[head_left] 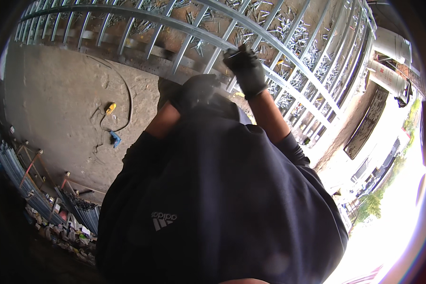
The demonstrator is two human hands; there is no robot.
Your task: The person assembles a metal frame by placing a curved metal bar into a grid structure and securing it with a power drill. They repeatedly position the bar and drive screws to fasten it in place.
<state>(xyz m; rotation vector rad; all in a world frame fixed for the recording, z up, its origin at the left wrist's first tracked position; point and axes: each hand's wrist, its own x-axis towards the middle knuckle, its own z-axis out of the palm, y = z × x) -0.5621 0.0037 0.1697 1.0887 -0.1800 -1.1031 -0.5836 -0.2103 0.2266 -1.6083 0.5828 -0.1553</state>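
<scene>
- The left hand (197, 91), in a black work glove, is seen between 11 and 12 o'clock, just inside the near edge of the silver ladder-like metal frame (265, 37). It's pretty motion-blurred, so whether anything is gripped, or how wide the fingers are spread, can't be told.
- The right hand (247, 71), gloved in black too, is held at about 1 o'clock over a frame rail. Its fingers look partly curled, but whether the rail is gripped can't be made out.
- The frame itself is stretched in a big arc from 10 to nearly 3 o'clock, beyond both hands.
- Loads of small shiny metal pieces (296, 45) are scattered below the rungs, thickest around 1 o'clock.
- On the grey-brown floor (57, 90), a blue hand-held power tool (115, 138) is left lying at 9 o'clock, with a small yellow object (110, 109) just above it and a dark curved cable (130, 102) at 10.
- Long grey metal lengths (21, 170) are stacked between 8 and 9.
- White cylindrical containers (387, 75) are seen just past 2.
</scene>
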